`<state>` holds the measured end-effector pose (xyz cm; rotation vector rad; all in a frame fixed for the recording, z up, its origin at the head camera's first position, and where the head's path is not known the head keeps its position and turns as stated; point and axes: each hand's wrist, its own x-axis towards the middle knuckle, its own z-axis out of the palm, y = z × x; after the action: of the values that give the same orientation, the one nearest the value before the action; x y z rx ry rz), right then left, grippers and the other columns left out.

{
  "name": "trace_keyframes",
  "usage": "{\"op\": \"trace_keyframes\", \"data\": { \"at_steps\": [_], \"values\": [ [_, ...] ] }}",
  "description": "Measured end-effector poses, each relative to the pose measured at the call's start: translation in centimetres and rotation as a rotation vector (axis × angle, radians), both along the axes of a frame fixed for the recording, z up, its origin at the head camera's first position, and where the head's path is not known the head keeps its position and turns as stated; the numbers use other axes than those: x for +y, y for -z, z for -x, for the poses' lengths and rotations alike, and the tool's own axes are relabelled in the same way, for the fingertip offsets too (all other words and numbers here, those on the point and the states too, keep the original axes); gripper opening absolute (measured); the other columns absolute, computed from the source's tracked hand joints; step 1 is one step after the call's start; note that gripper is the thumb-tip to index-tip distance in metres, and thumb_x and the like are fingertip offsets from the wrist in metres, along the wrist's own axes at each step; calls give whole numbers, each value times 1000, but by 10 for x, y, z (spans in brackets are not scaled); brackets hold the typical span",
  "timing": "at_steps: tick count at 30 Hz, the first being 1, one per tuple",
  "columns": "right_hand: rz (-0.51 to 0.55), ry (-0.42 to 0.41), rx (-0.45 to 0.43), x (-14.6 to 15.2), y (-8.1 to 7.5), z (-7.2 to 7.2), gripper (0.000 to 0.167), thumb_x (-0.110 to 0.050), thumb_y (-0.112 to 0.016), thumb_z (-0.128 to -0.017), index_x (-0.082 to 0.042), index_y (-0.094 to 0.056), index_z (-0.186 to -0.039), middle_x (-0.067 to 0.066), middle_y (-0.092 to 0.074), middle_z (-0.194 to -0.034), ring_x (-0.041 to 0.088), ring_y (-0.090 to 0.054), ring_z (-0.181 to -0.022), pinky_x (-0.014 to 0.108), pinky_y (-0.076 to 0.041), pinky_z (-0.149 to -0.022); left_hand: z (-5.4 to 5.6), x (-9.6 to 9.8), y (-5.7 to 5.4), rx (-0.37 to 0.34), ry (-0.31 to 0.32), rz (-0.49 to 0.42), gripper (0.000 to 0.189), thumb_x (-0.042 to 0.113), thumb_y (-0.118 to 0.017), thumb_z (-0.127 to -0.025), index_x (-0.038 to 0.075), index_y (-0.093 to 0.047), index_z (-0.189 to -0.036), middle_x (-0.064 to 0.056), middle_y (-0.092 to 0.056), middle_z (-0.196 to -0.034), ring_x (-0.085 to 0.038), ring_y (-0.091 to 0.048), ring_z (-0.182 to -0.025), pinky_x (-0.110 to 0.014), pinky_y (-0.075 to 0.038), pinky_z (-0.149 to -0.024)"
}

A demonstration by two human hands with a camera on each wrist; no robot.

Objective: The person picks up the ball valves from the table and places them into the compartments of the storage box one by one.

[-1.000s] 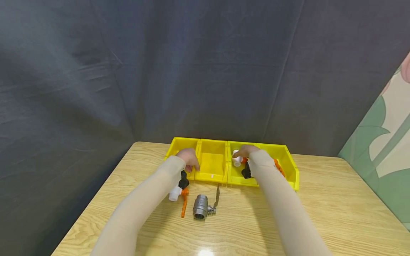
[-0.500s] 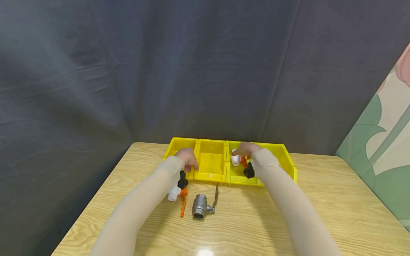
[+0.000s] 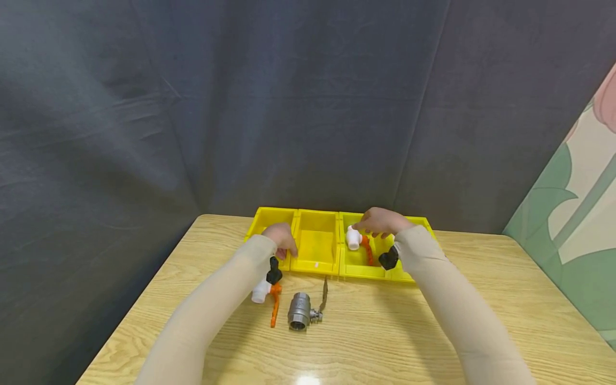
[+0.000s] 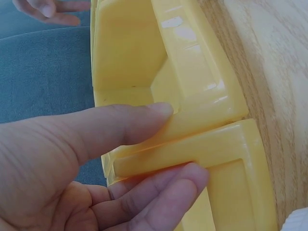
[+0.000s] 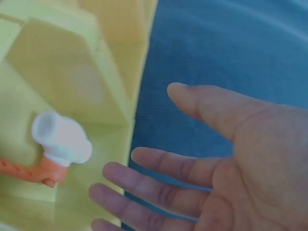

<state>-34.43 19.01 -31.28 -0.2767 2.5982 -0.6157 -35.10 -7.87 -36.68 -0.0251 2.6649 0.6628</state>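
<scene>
A dark blue curtain [image 3: 308, 107] is hanging behind everything, and a wood-grain bench [image 3: 366, 342] is stretching out before it. A panel with leaf shapes [image 3: 572, 230] is standing at the right. A row of four yellow bins [image 3: 317, 240] is sitting along the far part of the bench.

Two pale-sleeved arms are reaching from the near side. The right hand [image 3: 382, 220] is hovering over the right part of the row, its fingers spreading loosely and gripping nothing. The left hand [image 3: 280, 238] is staying low at the divider between the two left bins, thumb on one side and lightly bent fingers on the other; whether they are pressing the divider cannot be told.

The white valve with an orange handle [image 3: 353, 239] is lying in the third bin from the left, just left of the right hand's fingertips. In the right wrist view a gap is showing between it and the fingers, which are pointing toward it. Its handle is trailing toward the near right.

A metal valve [image 3: 300, 311] is resting on the bench in front of the second bin. A second white valve [image 3: 260, 292] is lying left of it, near the left hand's wrist.
</scene>
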Motion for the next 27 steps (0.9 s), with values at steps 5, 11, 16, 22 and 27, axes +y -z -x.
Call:
{"op": "trace_keyframes", "data": {
  "at_steps": [5, 11, 16, 22, 27],
  "values": [
    [53, 22, 26, 15, -8, -6, 65, -46, -53, -97, 4, -45, -136, 25, -54, -133, 39, -57, -118, 51, -46, -99, 0, -1, 0, 10, 2, 3, 33, 17, -84, -75, 1, -62, -93, -9, -62, -68, -21, -66, -59, -25, -55, -53],
    [104, 72, 61, 38, -9, -13, 59, -46, -55, -95, 4, -52, -125, 23, -58, -123, 37, -61, -110, 47, -51, -94, -3, 0, -1, 10, 2, 0, 32, 17, -83, -76, 1, -62, -93, -9, -61, -67, -20, -66, -58, -27, -57, -57],
    [117, 132, 72, 57, -4, -21, 56, -43, -56, -96, 7, -51, -121, 23, -60, -116, 35, -61, -103, 41, -54, -86, -5, 1, -2, 10, 3, 0, 32, 17, -82, -76, 1, -62, -94, -9, -61, -67, -20, -66, -58, -26, -57, -58],
    [128, 168, 74, 77, 17, -30, 47, -38, -55, -98, 7, -53, -114, 19, -61, -102, 26, -60, -85, 36, -55, -77, -6, 3, -2, 19, 19, 4, 27, 17, -83, -75, 1, -64, -87, -9, -62, -64, -19, -64, -55, -27, -57, -57],
    [166, 167, 45, 82, 35, -36, 44, -36, -56, -98, 7, -52, -108, 15, -59, -90, 22, -58, -78, 38, -56, -75, -5, 3, -1, 24, 19, 2, 26, 17, -83, -75, 1, -64, -85, -9, -61, -62, -18, -63, -53, -26, -55, -53]
  ]
}}
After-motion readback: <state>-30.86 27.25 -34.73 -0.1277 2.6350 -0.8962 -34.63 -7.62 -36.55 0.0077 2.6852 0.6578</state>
